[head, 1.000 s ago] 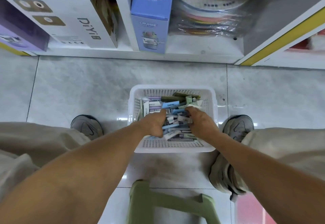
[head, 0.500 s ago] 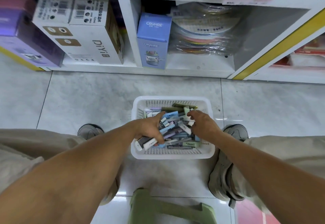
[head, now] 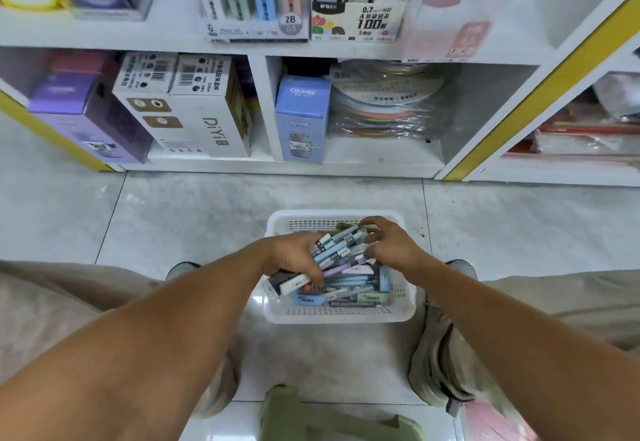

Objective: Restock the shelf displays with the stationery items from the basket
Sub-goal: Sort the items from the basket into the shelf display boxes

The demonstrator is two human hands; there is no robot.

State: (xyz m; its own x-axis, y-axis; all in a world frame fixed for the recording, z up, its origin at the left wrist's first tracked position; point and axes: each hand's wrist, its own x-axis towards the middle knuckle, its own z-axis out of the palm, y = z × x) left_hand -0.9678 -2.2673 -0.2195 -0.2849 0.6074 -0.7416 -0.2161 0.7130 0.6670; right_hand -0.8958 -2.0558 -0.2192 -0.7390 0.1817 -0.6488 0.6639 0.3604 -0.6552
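Observation:
A white perforated basket stands on the floor between my feet, filled with several small pastel stationery boxes. My left hand grips a bundle of these boxes, lifted a little above the pile. My right hand hovers over the basket's right side, its fingers curled at the upper end of the same bundle. Display boxes of pencil leads stand on the upper shelf straight ahead.
A white shelf unit with yellow edging faces me. Its bottom shelf holds a blue CRUHRE box, white DiYi boxes, purple boxes and wrapped plates. A green stool sits under me.
My head has tilted up, bringing the upper shelf into view. My left hand has gathered a bundle of boxes and raised it from the pile; my right hand has moved to its upper end.

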